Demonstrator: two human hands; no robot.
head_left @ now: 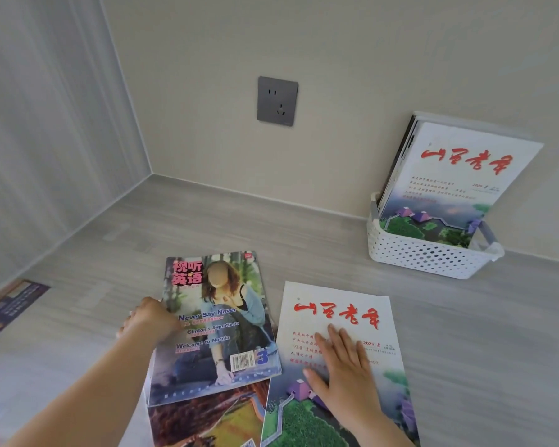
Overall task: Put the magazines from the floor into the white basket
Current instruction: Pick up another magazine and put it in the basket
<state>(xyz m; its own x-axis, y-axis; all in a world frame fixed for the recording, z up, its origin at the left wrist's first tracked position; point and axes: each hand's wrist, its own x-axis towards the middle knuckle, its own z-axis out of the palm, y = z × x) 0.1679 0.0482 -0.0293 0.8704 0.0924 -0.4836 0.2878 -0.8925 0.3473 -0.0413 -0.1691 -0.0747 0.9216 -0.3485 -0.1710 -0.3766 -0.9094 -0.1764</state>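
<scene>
Three magazines lie on the grey floor in front of me. My left hand [149, 321] grips the left edge of the magazine with a seated person on its cover [220, 324]. Beneath it lies a magazine with a red and yellow cover [213, 417]. To their right lies a white magazine with red calligraphy [352, 304], and my right hand [342, 366] rests flat on it, fingers spread. The white perforated basket [426, 256] stands against the wall at the right. A matching white magazine [465, 175] leans upright in it, with others behind.
A grey wall socket [277, 101] sits on the beige wall above the floor. A dark blue booklet [10, 308] lies on the floor at the far left by the corner wall. Bare floor lies between the magazines and the basket.
</scene>
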